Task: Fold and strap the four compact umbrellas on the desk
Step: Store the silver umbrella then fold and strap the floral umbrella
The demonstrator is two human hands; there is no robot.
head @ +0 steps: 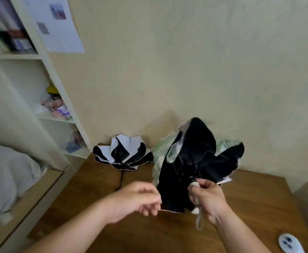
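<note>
desk (167, 232): brown wood, smooth | umbrella (191, 161): black cloth, matt

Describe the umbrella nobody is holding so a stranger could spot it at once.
Start at the wooden desk and look to its far left corner, beside the white shelves. The white-and-black umbrella lies there untouched, canopy loose; the other, black-lined umbrella is in hand.

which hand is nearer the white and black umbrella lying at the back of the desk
Left. The left hand is just in front of the white and black umbrella; the right hand is farther right, holding another umbrella's handle.

Home bedroom, bed (5, 179) (white sheets), wooden desk (167, 230), cluttered shelves (54, 114)
</note>
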